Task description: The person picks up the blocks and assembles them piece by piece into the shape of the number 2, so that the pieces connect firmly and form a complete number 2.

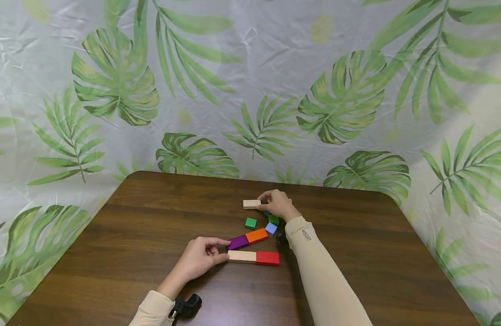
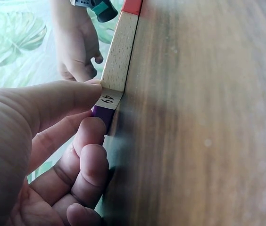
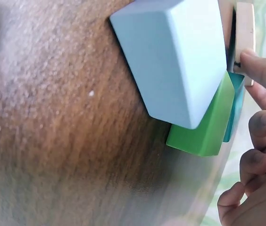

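Near the table's middle, my left hand (image 1: 199,259) has thumb and index finger at the meeting left ends of a purple block (image 1: 238,242) and a plain wooden block (image 1: 242,256). The left wrist view shows the thumb against the plain block's end (image 2: 108,98), marked 49. Orange (image 1: 256,236) and red blocks (image 1: 268,258) continue the two rows. Farther back, my right hand (image 1: 277,203) pinches the right end of another plain wooden block (image 1: 251,204) between thumb and index finger; its other fingers are curled. A teal block (image 3: 235,106) lies beneath, mostly hidden in the head view.
A green cube (image 1: 250,223) stands left of a light blue block (image 1: 271,229). Another green block (image 1: 273,219) touches the light blue one, by my right wrist. The brown table (image 1: 173,203) ends at a leaf-patterned curtain (image 1: 266,90). Black wrist cameras (image 1: 187,305) hang under the sleeves.
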Motion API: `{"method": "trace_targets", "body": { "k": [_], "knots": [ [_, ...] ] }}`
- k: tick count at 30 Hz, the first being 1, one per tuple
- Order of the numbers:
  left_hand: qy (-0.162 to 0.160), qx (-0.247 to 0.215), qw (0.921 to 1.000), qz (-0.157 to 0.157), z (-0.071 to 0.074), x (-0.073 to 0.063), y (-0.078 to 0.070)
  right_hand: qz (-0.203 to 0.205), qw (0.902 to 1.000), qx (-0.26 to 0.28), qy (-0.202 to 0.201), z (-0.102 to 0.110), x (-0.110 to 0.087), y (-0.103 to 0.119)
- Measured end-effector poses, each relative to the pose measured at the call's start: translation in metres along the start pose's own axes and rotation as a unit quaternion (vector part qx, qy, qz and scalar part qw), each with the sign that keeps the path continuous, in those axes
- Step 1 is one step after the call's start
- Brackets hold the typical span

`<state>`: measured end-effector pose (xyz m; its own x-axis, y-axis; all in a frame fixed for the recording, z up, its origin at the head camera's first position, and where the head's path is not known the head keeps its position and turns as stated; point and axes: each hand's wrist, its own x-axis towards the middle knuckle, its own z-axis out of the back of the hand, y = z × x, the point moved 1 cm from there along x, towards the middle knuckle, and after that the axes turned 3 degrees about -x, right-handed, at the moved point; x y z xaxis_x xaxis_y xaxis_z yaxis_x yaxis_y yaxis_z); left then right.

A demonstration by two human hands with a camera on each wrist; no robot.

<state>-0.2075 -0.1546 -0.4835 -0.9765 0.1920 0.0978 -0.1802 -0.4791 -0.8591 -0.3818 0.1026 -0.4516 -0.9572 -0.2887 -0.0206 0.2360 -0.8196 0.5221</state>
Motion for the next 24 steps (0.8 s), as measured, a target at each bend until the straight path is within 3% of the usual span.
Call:
{"method": "trace_targets", "body": {
  "k": [7, 24],
  "knots": [
    [0.001, -0.002, 1.0, -0.001, -0.0006, -0.0001, -0.0004, -0.016, 0.9998, -0.009, 0.007, -0.0017, -0.0008, 0.0018],
    [0.001, 0.003, 1.0, 0.004, 0.0, 0.0002, -0.0005, -0.01, 0.9995, -0.03, 0.002, -0.003, 0.0, 0.0006]
  ]
}}
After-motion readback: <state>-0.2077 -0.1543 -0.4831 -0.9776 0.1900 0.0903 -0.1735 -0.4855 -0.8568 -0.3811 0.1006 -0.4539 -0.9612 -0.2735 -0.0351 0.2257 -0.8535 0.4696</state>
